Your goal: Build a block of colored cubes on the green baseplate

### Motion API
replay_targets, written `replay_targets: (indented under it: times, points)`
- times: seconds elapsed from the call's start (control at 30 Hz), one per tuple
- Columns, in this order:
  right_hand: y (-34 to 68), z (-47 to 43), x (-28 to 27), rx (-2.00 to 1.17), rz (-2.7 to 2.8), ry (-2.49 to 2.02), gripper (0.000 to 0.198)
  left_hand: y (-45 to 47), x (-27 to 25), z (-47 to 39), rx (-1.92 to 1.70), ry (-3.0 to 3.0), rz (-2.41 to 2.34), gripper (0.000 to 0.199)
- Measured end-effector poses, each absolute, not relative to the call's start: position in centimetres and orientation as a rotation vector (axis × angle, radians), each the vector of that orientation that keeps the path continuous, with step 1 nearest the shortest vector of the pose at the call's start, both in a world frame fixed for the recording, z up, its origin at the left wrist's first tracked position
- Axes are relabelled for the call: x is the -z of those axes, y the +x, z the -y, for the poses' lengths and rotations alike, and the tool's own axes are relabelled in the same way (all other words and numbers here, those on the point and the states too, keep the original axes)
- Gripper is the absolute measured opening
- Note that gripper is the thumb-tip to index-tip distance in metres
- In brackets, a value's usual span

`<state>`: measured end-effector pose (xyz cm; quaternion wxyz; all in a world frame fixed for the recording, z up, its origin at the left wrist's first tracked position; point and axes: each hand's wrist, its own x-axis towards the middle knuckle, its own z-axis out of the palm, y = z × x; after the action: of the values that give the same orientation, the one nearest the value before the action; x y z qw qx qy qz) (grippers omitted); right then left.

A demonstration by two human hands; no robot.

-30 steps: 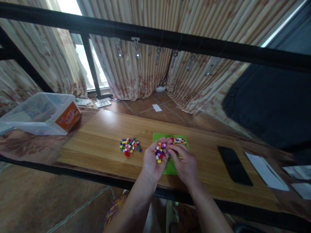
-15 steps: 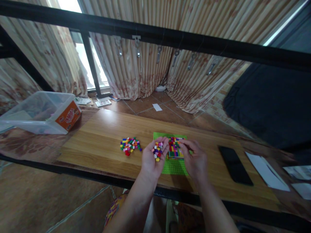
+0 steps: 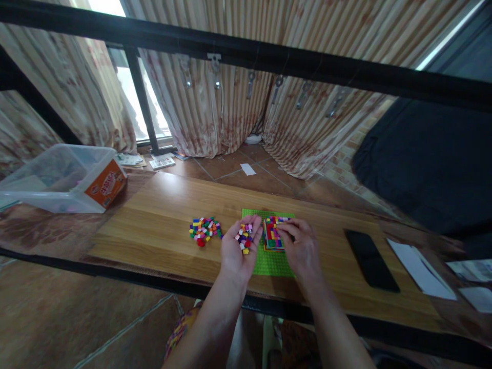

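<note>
My left hand point(image 3: 233, 256) lies palm up and cupped, with a handful of small toy bricks point(image 3: 245, 237) in many colours resting in it. Beside it, my right hand point(image 3: 302, 243) is closed in a pinch over a flat block of multicoloured toy bricks point(image 3: 272, 237). The fingertips touch or hover just over its top; whatever sits between them is hidden. Part of the block's right side is behind that hand. Under the block is a green studded baseplate point(image 3: 269, 266). Left of my left hand, a loose pile of toy bricks point(image 3: 205, 229) is spread on the wooden board.
The wooden board point(image 3: 154, 225) lies on a dark-edged table. A black phone point(image 3: 372, 260) and white paper point(image 3: 418, 269) are at the right. A clear plastic bin point(image 3: 57, 197) with an orange label stands at the far left. A black rail point(image 3: 246, 48) crosses above.
My right hand has moved slightly left, its pinched fingertips now further over the brick block. My left hand, still holding its bricks, has shifted a little left.
</note>
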<state>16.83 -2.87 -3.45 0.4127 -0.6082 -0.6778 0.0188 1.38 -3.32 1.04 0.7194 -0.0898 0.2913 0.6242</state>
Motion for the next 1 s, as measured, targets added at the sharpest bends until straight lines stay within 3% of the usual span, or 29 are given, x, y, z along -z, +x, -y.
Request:
replay_targets:
  times: [0.33,0.7,1.0]
  points:
    - [16.9,2.7,3.2,-0.174,1.538,-1.499,0.016,1.4,-1.1,3.4,-1.372,-0.191,-0.637,0.022]
    - [17.1,1.8,4.4,-0.108,1.421,-1.624,0.034,1.5,-0.9,3.4,-1.362,-0.182,-0.639,0.022]
    - [16.3,1.5,4.2,-0.150,1.412,-1.658,0.037,1.5,-1.0,3.4,-1.354,-0.178,-0.642,0.023]
